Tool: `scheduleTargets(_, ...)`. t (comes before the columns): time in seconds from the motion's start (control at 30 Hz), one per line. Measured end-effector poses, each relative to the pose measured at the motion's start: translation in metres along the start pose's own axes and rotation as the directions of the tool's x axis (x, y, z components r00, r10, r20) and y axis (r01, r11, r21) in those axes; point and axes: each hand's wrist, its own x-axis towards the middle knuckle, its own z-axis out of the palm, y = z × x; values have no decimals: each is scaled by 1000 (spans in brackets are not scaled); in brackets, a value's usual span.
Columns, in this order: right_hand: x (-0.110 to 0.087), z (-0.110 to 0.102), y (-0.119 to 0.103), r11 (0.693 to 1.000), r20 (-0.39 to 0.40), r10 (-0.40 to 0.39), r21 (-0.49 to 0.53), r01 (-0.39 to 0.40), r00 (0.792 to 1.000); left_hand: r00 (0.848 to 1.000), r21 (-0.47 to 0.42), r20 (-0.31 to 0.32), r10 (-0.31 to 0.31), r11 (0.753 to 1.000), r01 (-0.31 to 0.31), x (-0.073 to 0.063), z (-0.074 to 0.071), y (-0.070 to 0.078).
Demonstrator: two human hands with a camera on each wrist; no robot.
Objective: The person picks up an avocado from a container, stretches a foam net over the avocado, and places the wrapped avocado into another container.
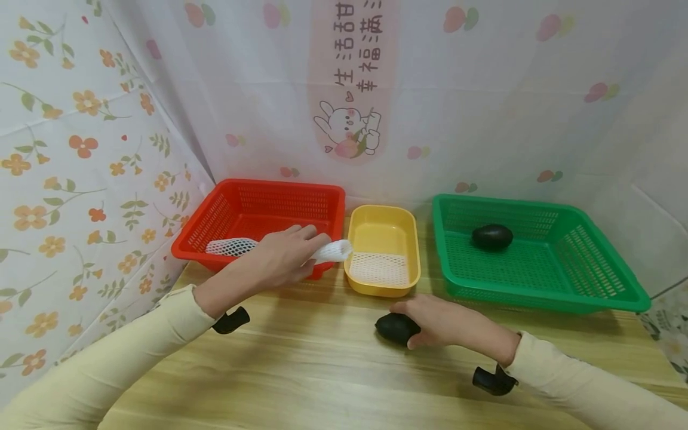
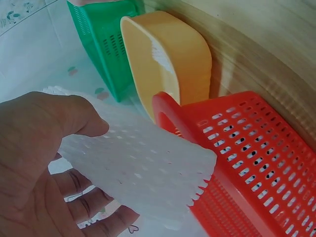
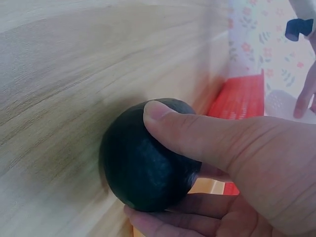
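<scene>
Along the table's [image 1: 301, 376] far edge: red basket [image 1: 279, 194], yellow tray [image 1: 384, 226] with white netting [image 1: 378, 269] at its near end, green basket [image 1: 516, 272] carrying an avocado [image 1: 491, 237] toward its far-left corner. Left hand [image 1: 287, 251] pinches a foam net [image 1: 337, 251] over the red basket's near edge; right hand's [image 1: 438, 319] fingers curl round another avocado [image 1: 396, 328], before the tray.

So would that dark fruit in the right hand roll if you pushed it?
Probably: the dark fruit looks rounded, though its longish shape may make it wobble. Its faintly shiny skin might feel slippery to the right hand.
</scene>
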Motion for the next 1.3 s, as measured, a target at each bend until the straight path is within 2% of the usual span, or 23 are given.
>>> scheduleTargets(0.23,-2,3,0,1000,-1,-18,-21,18,1000,1000,14,-6,7,1000,-7,-4,3,-2)
scheduleTargets(0.43,-7,2,-4,999,41,36,10,-37,998,999,22,-26,22,1000,-21,-6,5,-2)
scheduleTargets(0.57,-10,-7,-6,997,61,62,48,-65,996,999,23,-43,28,999,-28,-6,6,-3)
scheduleTargets(0.7,-13,-23,-7,998,-21,7,56,-5,1000,998,25,-50,27,999,-26,-6,6,-3)
scheduleTargets(0.77,-13,-30,-7,999,-93,-37,34,41,995,998,20,-54,27,999,-26,-5,5,-2)
scheduleTargets(0.83,-13,-37,-8,998,-159,-48,25,53,986,998,15,-62,30,999,-29,-4,4,-1)
scheduleTargets(0.93,-11,-46,-11,994,-285,-68,62,89,956,996,7,-75,40,999,-40,-1,2,1)
scheduleTargets(1.03,-7,-52,-14,977,-427,-84,140,158,900,996,8,-78,49,999,-49,4,0,5)
scheduleTargets(1.13,-2,-55,-19,939,-558,-85,232,253,826,996,17,-71,58,998,-57,10,-2,10)
scheduleTargets(1.2,1,-57,-23,903,-614,-69,296,310,786,996,33,-61,63,998,-61,16,-3,15)
scheduleTargets(1.23,2,-58,-24,887,-631,-57,323,329,774,996,38,-58,66,997,-64,18,-3,17)
scheduleTargets(1.3,6,-59,-27,856,-647,-33,375,356,762,996,54,-54,73,996,-70,24,-5,22)
